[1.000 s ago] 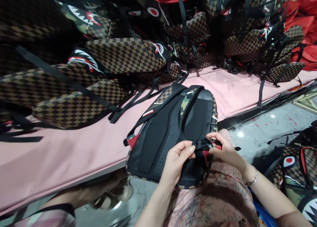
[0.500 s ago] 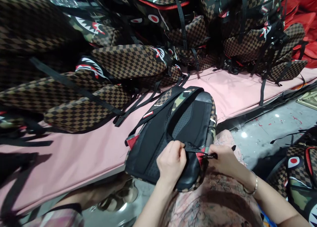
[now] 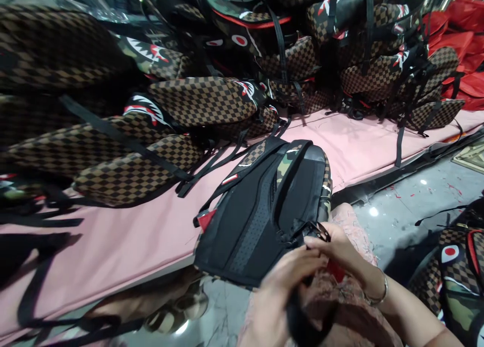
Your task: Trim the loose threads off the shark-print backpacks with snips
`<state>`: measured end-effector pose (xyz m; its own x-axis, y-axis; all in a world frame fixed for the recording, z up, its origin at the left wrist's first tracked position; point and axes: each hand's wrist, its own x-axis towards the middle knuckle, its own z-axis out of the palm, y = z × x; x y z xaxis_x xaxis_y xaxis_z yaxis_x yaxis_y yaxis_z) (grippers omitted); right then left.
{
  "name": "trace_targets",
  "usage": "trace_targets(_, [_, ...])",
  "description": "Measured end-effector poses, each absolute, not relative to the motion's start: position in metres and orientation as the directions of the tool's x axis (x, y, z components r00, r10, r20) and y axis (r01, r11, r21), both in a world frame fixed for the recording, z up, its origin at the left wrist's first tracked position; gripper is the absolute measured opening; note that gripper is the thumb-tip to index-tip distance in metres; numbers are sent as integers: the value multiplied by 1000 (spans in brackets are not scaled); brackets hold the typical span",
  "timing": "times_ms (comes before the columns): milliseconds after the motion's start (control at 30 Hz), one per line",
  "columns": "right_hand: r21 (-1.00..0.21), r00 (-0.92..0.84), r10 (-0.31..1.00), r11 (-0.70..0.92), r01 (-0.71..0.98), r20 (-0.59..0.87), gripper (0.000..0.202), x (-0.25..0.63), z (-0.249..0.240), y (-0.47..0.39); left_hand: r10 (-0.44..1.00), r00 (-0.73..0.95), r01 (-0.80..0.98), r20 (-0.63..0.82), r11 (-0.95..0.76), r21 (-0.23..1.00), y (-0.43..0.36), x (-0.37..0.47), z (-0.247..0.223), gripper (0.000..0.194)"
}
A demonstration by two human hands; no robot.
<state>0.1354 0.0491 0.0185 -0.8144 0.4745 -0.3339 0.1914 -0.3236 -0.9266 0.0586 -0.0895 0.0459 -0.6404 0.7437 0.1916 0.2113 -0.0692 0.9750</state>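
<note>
1. While the right hand (image 3: 336, 248) pinches black webbing (image 3: 307, 228) near four o'clock, the left hand (image 3: 282, 286) (blurred) curves just beside it, its grip impossible to tell.
2. At centre, a checkered-edged backpack (image 3: 253, 211) lies back panel up, overhanging the pink-covered table (image 3: 151, 241).
3. Checkered shark-mouth backpacks (image 3: 204, 100) crowd ten to two o'clock.

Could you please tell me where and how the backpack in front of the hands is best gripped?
Probably midway along the camouflage shoulder strap, coming from above: the backpack lies strap side up, and this strap seems to arch off it, leaving room beneath.
</note>
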Motion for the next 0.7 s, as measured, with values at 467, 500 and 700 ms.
trace_targets(467, [-900, -758, 638, 398, 177, 133, 15, 178, -7, 50, 602, -665, -561, -443, -10, 828, -94, 32, 44, 30])
trace_targets(500, [-894, -734, 648, 428, 132, 202, 17, 176, -2, 51, 602, -674, -546, -428, -16, 838, -92, 36, 40, 29])
trace_targets(700, [-845, -810, 492, 535, -6, 318, 21, 146, 23, 38, 593, -726, -434, -349, -1, 901, -89, 42, 27, 25])
